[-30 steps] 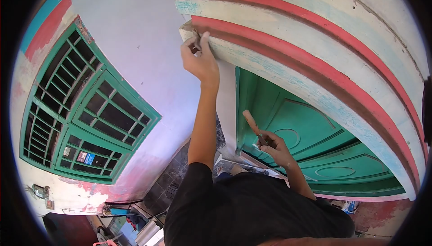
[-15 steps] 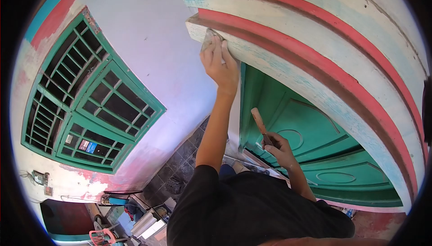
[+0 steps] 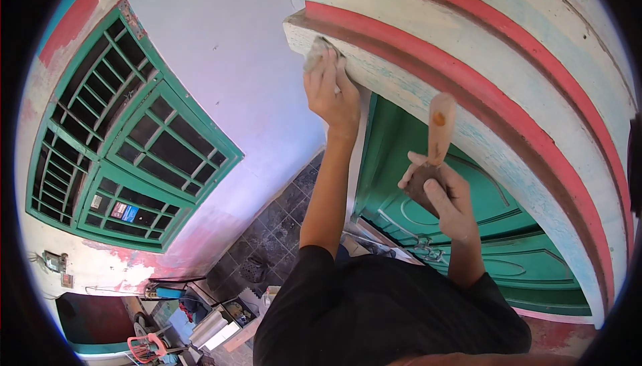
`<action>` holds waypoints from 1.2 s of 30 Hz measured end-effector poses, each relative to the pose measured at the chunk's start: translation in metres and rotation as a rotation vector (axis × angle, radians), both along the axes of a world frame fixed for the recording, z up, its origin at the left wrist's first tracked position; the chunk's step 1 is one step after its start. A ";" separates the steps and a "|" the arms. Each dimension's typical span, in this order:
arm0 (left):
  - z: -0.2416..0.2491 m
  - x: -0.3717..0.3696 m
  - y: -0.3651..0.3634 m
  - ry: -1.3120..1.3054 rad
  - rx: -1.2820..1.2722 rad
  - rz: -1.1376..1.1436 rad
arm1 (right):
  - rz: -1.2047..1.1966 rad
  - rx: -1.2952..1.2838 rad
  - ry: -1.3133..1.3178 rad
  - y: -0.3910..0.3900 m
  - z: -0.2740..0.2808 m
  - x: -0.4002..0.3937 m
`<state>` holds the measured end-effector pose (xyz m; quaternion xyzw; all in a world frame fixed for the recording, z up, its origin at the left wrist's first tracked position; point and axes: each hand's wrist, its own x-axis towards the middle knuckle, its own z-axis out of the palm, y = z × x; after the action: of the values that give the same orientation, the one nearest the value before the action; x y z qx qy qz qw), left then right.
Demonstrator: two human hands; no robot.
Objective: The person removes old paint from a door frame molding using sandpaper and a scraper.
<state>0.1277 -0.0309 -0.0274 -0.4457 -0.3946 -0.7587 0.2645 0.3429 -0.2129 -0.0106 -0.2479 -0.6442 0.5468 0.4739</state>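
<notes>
My left hand (image 3: 332,92) is raised to the left end of the white, chipped moulding (image 3: 401,88), its fingers closed round a crumpled greyish piece (image 3: 319,51) that looks like sandpaper or cloth and touches the moulding's edge. Lower and to the right, my right hand (image 3: 447,199) grips a scraper by its brown blade (image 3: 420,184). The scraper's pale handle (image 3: 441,128) points up, in front of the moulding. Red bands (image 3: 428,65) run along the curved arch above.
A green door (image 3: 495,232) stands behind my right hand. On the left wall is a green barred window (image 3: 127,145). Below lie dark floor tiles (image 3: 267,232), a dark sandal (image 3: 253,269), a pink-framed object (image 3: 146,347) and assorted boxes and boards (image 3: 217,329).
My right hand has risen and turned the scraper, which now shows its handle broadside and higher up. My left hand stays at the moulding's end, slightly shifted in view.
</notes>
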 end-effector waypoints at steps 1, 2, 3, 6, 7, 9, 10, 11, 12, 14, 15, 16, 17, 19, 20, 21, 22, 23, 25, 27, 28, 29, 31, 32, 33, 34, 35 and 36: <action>0.008 -0.007 0.005 -0.014 -0.021 0.025 | 0.022 0.008 0.018 0.004 0.006 -0.002; 0.017 -0.012 0.012 -0.027 -0.037 0.050 | 0.024 0.010 0.012 0.011 0.010 -0.005; 0.027 -0.013 0.016 -0.033 -0.037 0.051 | 0.029 0.046 0.054 0.017 0.013 -0.008; 0.032 -0.010 0.019 -0.155 0.011 0.020 | 0.000 0.146 0.036 0.026 0.029 -0.008; 0.017 -0.003 0.014 -0.098 0.001 0.032 | -0.012 0.140 0.035 0.027 0.033 -0.007; -0.003 0.017 -0.006 -0.057 -0.018 0.001 | -0.017 0.122 0.030 0.031 0.035 -0.005; -0.004 0.014 -0.005 -0.059 -0.021 0.006 | -0.024 0.150 0.017 0.035 0.036 -0.004; -0.003 0.010 -0.003 -0.029 -0.010 -0.009 | -0.032 0.180 0.003 0.038 0.036 -0.003; -0.001 0.006 -0.001 -0.002 -0.001 -0.022 | -0.028 0.178 -0.001 0.038 0.036 -0.003; 0.024 -0.011 0.013 -0.060 -0.010 -0.004 | -0.010 0.101 0.101 0.040 0.038 -0.004; 0.032 -0.015 0.017 -0.115 -0.030 0.006 | -0.009 0.102 0.099 0.041 0.038 -0.004; 0.031 -0.013 0.015 -0.119 -0.032 0.004 | -0.002 0.123 0.087 0.041 0.038 -0.002; 0.030 -0.009 0.010 -0.130 -0.052 0.005 | 0.005 0.147 0.076 0.041 0.037 0.000; 0.023 0.003 0.002 -0.132 -0.055 0.000 | 0.047 0.128 0.078 0.044 0.036 0.005; 0.007 0.017 -0.008 -0.095 -0.057 -0.018 | 0.094 0.090 0.076 0.044 0.035 0.007; 0.003 0.022 -0.014 -0.057 -0.059 -0.035 | 0.094 0.091 0.076 0.046 0.035 0.007; 0.003 0.018 -0.009 -0.058 -0.058 -0.038 | 0.106 0.129 0.048 0.049 0.035 0.008; 0.003 0.012 -0.003 -0.028 -0.024 -0.027 | 0.118 0.161 0.018 0.049 0.035 0.009; 0.016 -0.003 0.004 -0.010 -0.002 -0.013 | 0.133 0.150 0.017 0.049 0.037 0.010; 0.037 -0.016 0.015 -0.144 -0.061 -0.045 | 0.143 0.156 0.033 0.051 0.037 0.010; 0.033 -0.011 0.013 -0.145 -0.066 -0.049 | 0.151 0.151 0.034 0.050 0.036 0.010; 0.028 -0.006 0.010 -0.126 -0.054 -0.012 | 0.160 0.152 0.037 0.050 0.036 0.011; 0.013 0.008 0.003 -0.095 -0.032 0.024 | 0.168 0.150 0.026 0.052 0.035 0.014; -0.001 0.019 -0.006 -0.065 -0.029 -0.017 | 0.183 0.137 0.007 0.052 0.034 0.014; -0.003 0.023 -0.012 -0.038 -0.027 -0.059 | 0.183 0.138 0.009 0.053 0.034 0.013; -0.002 0.019 -0.009 -0.039 -0.031 -0.060 | 0.185 0.153 0.023 0.054 0.036 0.011; 0.002 0.010 -0.003 -0.039 -0.069 -0.026 | 0.192 0.163 0.031 0.053 0.037 0.012; 0.010 0.001 0.003 -0.036 -0.105 0.010 | 0.198 0.156 0.028 0.053 0.037 0.012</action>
<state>0.1287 -0.0280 -0.0179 -0.4432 -0.4408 -0.7435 0.2377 0.3545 -0.1596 0.0265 -0.1380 -0.6996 0.5424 0.4443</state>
